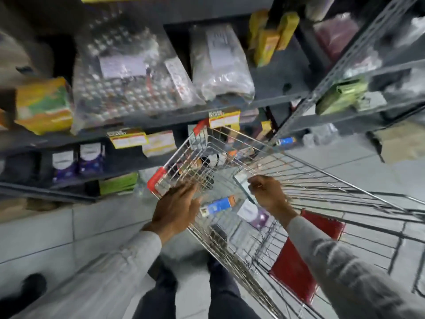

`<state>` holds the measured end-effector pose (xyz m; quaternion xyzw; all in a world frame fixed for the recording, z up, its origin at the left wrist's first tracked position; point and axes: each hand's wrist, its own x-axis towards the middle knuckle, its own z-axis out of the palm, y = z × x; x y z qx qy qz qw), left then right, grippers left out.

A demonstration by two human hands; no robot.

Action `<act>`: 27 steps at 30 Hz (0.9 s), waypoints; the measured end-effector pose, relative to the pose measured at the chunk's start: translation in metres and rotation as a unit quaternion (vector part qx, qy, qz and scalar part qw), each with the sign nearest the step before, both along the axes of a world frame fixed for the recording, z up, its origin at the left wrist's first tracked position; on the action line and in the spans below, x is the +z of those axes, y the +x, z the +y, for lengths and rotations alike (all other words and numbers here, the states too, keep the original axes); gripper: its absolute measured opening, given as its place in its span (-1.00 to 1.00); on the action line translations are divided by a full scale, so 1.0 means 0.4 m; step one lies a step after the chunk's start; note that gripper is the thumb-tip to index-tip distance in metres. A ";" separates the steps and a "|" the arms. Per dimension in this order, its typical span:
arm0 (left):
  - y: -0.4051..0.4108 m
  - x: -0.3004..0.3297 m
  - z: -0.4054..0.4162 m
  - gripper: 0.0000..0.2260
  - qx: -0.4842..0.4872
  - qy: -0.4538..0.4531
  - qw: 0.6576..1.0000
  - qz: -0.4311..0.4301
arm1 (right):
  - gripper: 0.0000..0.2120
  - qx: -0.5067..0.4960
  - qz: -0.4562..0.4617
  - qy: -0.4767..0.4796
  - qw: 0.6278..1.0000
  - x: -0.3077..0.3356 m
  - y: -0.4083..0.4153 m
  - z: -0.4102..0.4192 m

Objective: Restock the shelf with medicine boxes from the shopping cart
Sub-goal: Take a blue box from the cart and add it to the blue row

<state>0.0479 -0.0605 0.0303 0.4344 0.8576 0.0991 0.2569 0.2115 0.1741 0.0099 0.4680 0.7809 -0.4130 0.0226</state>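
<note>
Sleeves frame my view as I reach down into the shopping cart (pixel 299 171). My right hand (pixel 268 192) is curled around the edge of a pale medicine box (pixel 244 184), fingers (pixel 255 180) pinched on its upper corner; blur keeps me from telling how firm that hold is. My left hand (pixel 176 208) hangs flat and spread over the near cart rim, holding nothing. Below them more stock lies loose in the basket: a blue-and-orange box (pixel 220 203) and a white-and-purple box (pixel 254 214).

I judge these cartons light and stiff but crushable, with slick printed faces, so I would take each across its narrow sides rather than by a flap.

The wire walls are the first edge to clear; a box tilted on the way up could snag a corner on the mesh. Beyond the cart, the grey shelf (pixel 161 116) is crowded with plastic bags (pixel 128 88) and yellow boxes (pixel 266 46). Open room looks best on the lower tier, beside the purple packs (pixel 89 162).
</note>
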 end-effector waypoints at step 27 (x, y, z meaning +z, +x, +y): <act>0.015 -0.110 -0.024 -0.46 0.005 0.029 0.995 0.090 | -0.75 0.425 -0.110 0.188 0.879 -0.439 -0.059 -0.095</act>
